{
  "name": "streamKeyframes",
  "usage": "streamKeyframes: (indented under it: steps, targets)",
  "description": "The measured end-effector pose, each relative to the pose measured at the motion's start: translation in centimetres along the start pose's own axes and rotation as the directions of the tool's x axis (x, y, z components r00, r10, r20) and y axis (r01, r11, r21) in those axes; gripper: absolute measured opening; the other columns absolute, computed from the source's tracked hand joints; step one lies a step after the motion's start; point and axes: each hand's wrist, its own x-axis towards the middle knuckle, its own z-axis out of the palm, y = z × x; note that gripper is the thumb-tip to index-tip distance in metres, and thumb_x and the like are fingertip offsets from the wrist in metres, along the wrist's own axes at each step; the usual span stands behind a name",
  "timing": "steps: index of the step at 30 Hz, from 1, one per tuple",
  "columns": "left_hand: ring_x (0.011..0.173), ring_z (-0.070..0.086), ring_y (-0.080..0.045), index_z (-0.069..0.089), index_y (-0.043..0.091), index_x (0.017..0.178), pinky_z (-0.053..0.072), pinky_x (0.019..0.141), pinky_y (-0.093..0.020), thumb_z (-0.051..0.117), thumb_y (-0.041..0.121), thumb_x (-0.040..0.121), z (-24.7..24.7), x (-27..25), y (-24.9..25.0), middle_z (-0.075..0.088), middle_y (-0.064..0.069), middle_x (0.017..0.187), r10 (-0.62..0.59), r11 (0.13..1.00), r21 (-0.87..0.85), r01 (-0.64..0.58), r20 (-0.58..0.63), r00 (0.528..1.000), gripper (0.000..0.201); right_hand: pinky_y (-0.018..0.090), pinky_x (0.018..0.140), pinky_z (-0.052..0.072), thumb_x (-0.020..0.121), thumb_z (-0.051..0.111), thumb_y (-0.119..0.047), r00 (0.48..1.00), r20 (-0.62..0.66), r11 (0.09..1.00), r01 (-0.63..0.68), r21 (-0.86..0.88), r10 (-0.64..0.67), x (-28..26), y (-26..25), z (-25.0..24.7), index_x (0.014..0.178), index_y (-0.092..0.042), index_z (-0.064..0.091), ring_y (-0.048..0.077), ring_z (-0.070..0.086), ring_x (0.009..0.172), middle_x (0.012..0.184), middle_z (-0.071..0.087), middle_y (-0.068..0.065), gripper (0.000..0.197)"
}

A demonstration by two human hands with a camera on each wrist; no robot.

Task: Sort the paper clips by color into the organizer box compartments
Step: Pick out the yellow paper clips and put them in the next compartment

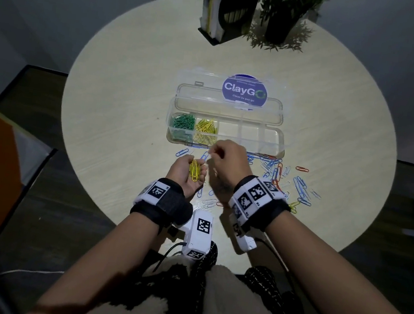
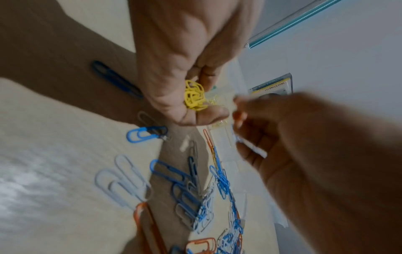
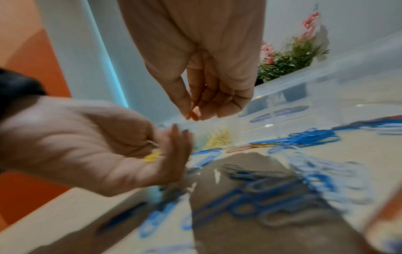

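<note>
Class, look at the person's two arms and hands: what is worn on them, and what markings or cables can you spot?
Both forearms are bare, with no sleeves. Each wrist carries a black strap: the left wrist strap, the right wrist strap. Both hold white blocks printed with black-and-white square code markers. A white camera unit hangs under the left wrist, with a black cable trailing from it. The left hand and right hand are ungloved.

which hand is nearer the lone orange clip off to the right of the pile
Right. The right hand hovers just in front of the organizer box, with the orange clip off to its right; the left hand, cupping yellow clips, sits farther left.
</note>
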Motion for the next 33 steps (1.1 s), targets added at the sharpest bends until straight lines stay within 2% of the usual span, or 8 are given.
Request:
streamKeyframes:
  steps: [2, 5, 11, 16, 22, 25, 29, 33]
  targets:
    - [0.03, 0.044, -0.008, 0.048, 0.008, 0.07, 0.033, 0.035, -0.009, 0.026, 0.022, 0.101, -0.3, 0.1, 0.1, 0.049, -0.001, 0.035, 0.005, 0.999, 0.048, -0.003, -0.035, 0.999, 0.041, 0.031, 0.089, 0.043, 0.086, 0.05, 0.001, 1.0, -0.015, 0.99, -0.02, -0.14, 0.018, 0.8, 2.1, -0.8, 0.099, 0.0, 0.067, 0.03, 0.057, 0.104, 0.107, 0.064, 0.019, 0.022]
    - [0.032, 0.042, -0.008, 0.048, 0.008, 0.07, 0.032, 0.035, -0.009, 0.027, 0.023, 0.101, -0.7, 0.1, 0.3, 0.049, -0.001, 0.035, 0.004, 0.998, 0.062, -0.001, -0.048, 0.999, 0.041, 0.033, 0.086, 0.041, 0.086, 0.049, 0.003, 0.998, 0.069, 0.946, 0.027, -0.324, -0.005, 1.2, 4.7, -1.6, 0.105, 0.0, 0.067, 0.034, 0.053, 0.106, 0.109, 0.061, 0.02, 0.026]
    - [0.039, 0.042, -0.01, 0.048, 0.008, 0.07, 0.032, 0.035, -0.009, 0.027, 0.022, 0.101, -0.7, 0.1, 0.5, 0.049, -0.001, 0.035, 0.009, 0.998, 0.066, -0.005, -0.062, 0.998, 0.04, 0.035, 0.093, 0.037, 0.086, 0.049, 0.001, 0.989, 0.116, 0.921, 0.127, -0.368, -0.09, -1.0, 7.0, -2.0, 0.099, 0.002, 0.067, 0.032, 0.049, 0.111, 0.108, 0.061, 0.019, 0.023]
    - [0.037, 0.042, -0.01, 0.047, 0.008, 0.07, 0.032, 0.035, -0.009, 0.026, 0.021, 0.101, -0.2, 0.2, 0.2, 0.048, -0.001, 0.035, 0.009, 0.997, 0.072, -0.004, -0.06, 0.998, 0.04, 0.037, 0.085, 0.043, 0.085, 0.057, -0.018, 0.993, 0.116, 0.922, 0.067, -0.381, -0.025, -0.7, 6.2, -2.5, 0.091, -0.002, 0.065, 0.03, 0.054, 0.101, 0.1, 0.062, 0.015, 0.019]
    - [0.053, 0.036, -0.012, 0.047, 0.007, 0.07, 0.031, 0.036, -0.012, 0.027, 0.021, 0.101, 0.3, -0.2, 0.1, 0.046, -0.004, 0.048, 0.002, 0.997, 0.08, 0.003, -0.068, 0.998, 0.039, 0.044, 0.097, 0.038, 0.09, 0.054, -0.018, 0.967, 0.252, 0.84, 0.097, -0.533, 0.048, 0.2, 5.1, -1.7, 0.105, -0.006, 0.059, 0.031, 0.046, 0.118, 0.119, 0.053, 0.013, 0.02]
    - [0.054, 0.036, -0.012, 0.047, 0.007, 0.071, 0.031, 0.035, -0.011, 0.027, 0.021, 0.101, 0.3, -0.2, 0.2, 0.044, -0.005, 0.058, 0.007, 0.996, 0.084, 0.0, -0.075, 0.997, 0.039, 0.043, 0.096, 0.037, 0.089, 0.05, -0.01, 0.962, 0.264, 0.847, 0.08, -0.526, 0.073, 0.4, 5.0, -1.9, 0.103, -0.006, 0.057, 0.032, 0.05, 0.114, 0.115, 0.059, 0.013, 0.016]
    - [0.053, 0.036, -0.013, 0.047, 0.008, 0.07, 0.031, 0.035, -0.009, 0.028, 0.021, 0.101, 0.3, -0.2, 0.2, 0.047, -0.003, 0.045, 0.008, 0.997, 0.074, -0.003, -0.07, 0.998, 0.039, 0.038, 0.088, 0.041, 0.085, 0.05, -0.004, 0.963, 0.254, 0.932, 0.007, -0.363, 0.092, 0.5, 5.6, -2.3, 0.087, -0.012, 0.051, 0.033, 0.055, 0.103, 0.103, 0.064, 0.014, 0.009]
    - [0.051, 0.037, -0.012, 0.047, 0.008, 0.07, 0.031, 0.035, -0.01, 0.028, 0.02, 0.101, 0.5, -0.1, 0.0, 0.047, -0.002, 0.039, 0.005, 0.997, 0.075, 0.0, -0.063, 0.998, 0.039, 0.026, 0.075, 0.037, 0.083, 0.055, 0.0, 0.986, 0.06, 0.984, -0.151, -0.091, 0.156, 0.6, 6.5, -3.2, 0.083, -0.012, 0.052, 0.03, 0.058, 0.098, 0.101, 0.066, 0.017, 0.012]
